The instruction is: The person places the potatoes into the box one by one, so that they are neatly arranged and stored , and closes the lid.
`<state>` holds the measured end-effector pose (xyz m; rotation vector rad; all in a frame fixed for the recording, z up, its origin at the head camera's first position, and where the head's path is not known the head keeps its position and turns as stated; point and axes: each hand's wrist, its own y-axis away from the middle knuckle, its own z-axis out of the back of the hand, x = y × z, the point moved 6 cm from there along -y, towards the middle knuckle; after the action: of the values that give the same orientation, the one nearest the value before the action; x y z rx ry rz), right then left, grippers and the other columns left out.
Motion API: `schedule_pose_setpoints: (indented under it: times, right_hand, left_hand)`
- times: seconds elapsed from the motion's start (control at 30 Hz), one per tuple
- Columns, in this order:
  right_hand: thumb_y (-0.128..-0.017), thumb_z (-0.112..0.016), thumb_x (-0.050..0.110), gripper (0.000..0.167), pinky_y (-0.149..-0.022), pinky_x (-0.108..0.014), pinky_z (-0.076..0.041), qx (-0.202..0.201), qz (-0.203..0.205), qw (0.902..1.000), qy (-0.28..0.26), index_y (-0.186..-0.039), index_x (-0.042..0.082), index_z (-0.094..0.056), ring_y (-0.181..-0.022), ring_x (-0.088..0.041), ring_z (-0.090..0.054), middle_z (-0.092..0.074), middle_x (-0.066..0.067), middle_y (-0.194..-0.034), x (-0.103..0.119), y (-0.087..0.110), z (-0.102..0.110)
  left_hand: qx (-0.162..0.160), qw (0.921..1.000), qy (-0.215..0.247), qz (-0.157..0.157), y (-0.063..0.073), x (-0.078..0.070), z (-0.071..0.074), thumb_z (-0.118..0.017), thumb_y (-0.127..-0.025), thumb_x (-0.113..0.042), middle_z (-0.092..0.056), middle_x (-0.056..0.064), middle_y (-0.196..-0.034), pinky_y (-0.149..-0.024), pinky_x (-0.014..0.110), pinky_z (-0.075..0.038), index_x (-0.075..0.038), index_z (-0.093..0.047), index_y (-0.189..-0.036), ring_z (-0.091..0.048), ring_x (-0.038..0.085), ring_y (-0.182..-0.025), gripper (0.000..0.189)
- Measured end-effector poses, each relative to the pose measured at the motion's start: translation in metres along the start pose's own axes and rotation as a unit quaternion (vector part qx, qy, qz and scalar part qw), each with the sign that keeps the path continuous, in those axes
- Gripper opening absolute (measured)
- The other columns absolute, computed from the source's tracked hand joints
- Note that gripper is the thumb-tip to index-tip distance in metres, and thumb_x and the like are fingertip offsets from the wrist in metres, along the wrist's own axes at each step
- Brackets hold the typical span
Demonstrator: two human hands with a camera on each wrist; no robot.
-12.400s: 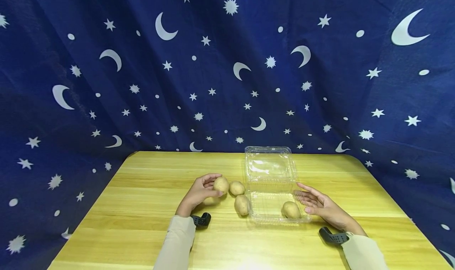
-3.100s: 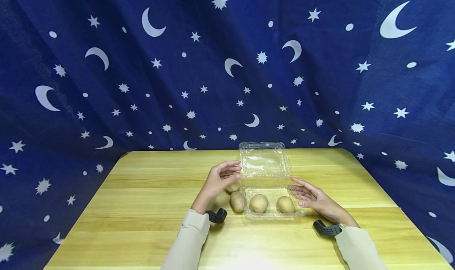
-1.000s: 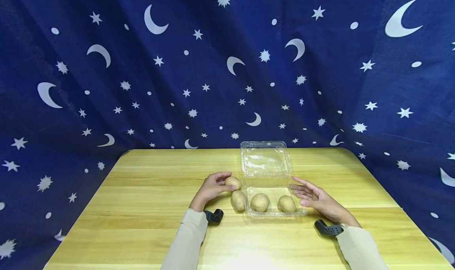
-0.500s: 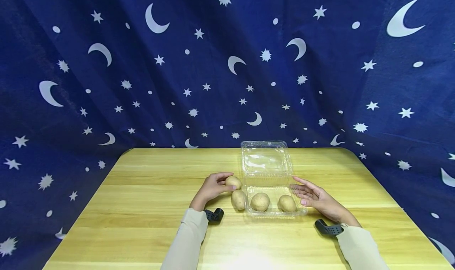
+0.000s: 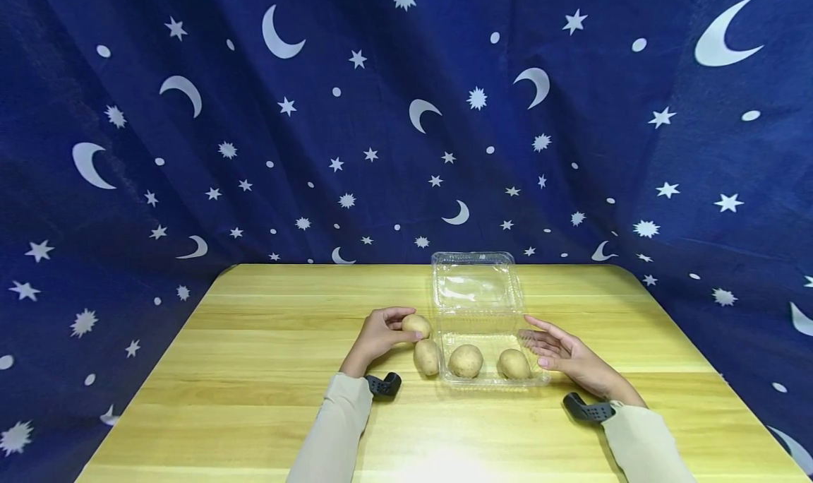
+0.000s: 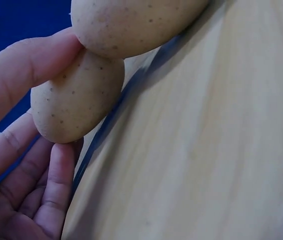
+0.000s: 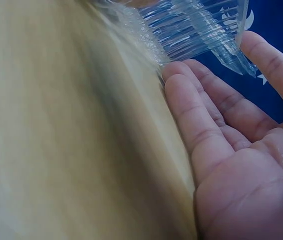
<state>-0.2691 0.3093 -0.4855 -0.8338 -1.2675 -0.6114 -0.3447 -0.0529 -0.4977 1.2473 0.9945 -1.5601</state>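
My left hand (image 5: 378, 336) pinches a pale potato (image 5: 416, 326) between thumb and fingers, just left of a clear plastic clamshell box (image 5: 478, 378). In the left wrist view, the gripped potato (image 6: 76, 97) sits under the thumb, touching or nearly touching a second one (image 6: 136, 25). That other potato (image 5: 427, 357) lies on the table against the box's left side. Inside the box are a larger potato (image 5: 466, 361) and a smaller potato (image 5: 514, 364). With fingers extended, my right hand (image 5: 574, 363) rests beside the box's right wall, fingertips at its ribbed plastic edge (image 7: 181, 30).
The box's lid (image 5: 476, 285) stands raised at the back. Everything rests on a light wooden table (image 5: 254, 384). Behind it hangs a dark blue cloth (image 5: 381, 116) with moons and stars. Each wrist wears a black camera mount (image 5: 384, 385).
Since the oldest frame, a second potato has come to lie in the box. About three seconds ago my left hand hovered higher; it has since lowered and gripped another potato. My right hand keeps its place.
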Motion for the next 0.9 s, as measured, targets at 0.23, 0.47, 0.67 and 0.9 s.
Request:
schedule_pose_setpoints:
  times: [0.23, 0.47, 0.67, 0.9]
  right_hand:
    - [-0.109, -0.052, -0.008, 0.069, -0.112, -0.021, -0.047, 0.001, 0.002, 1.0, -0.001, -0.171, 0.005, -0.027, -0.14, -0.007, -0.056, -0.055, 0.007, -0.16, 0.0009, 0.0002, -0.0004]
    - [-0.109, -0.052, -0.007, 0.069, -0.112, -0.02, -0.046, 0.001, 0.002, 1.0, -0.005, -0.171, 0.014, -0.032, -0.14, -0.006, -0.056, -0.055, 0.01, -0.158, 0.0002, 0.0001, -0.0011]
    - [-0.109, -0.053, -0.007, 0.069, -0.112, -0.02, -0.046, 0.005, 0.01, 0.9999, -0.007, -0.171, 0.016, -0.034, -0.139, -0.005, -0.056, -0.056, 0.01, -0.158, 0.001, -0.0007, -0.0024]
    - [-0.108, -0.052, -0.008, 0.069, -0.113, -0.02, -0.046, 0.01, 0.01, 0.9999, -0.008, -0.171, 0.013, -0.032, -0.14, -0.005, -0.055, -0.055, 0.01, -0.159, 0.0004, -0.0014, -0.0008]
  left_hand:
    - [-0.031, 0.9995, 0.001, -0.01, -0.0005, 0.0006, 0.0023, -0.092, -0.085, -0.008, -0.076, 0.017, -0.124, -0.086, 0.025, -0.061, 0.004, -0.074, -0.131, -0.074, 0.021, -0.101, 0.051]
    - [-0.072, 0.9972, 0.017, -0.014, 0.0009, 0.0002, 0.0061, -0.093, -0.082, -0.006, -0.077, 0.016, -0.121, -0.088, 0.026, -0.061, 0.005, -0.075, -0.128, -0.072, 0.02, -0.1, 0.05]
    - [-0.095, 0.9946, 0.036, -0.02, 0.0017, -0.0005, 0.0077, -0.092, -0.082, -0.002, -0.078, 0.015, -0.117, -0.091, 0.03, -0.06, 0.005, -0.075, -0.126, -0.072, 0.025, -0.103, 0.048]
    - [-0.091, 0.9946, 0.044, -0.023, 0.0008, -0.0083, 0.008, -0.092, -0.081, -0.004, -0.075, 0.012, -0.115, -0.091, 0.025, -0.058, 0.006, -0.074, -0.123, -0.068, 0.018, -0.1, 0.047]
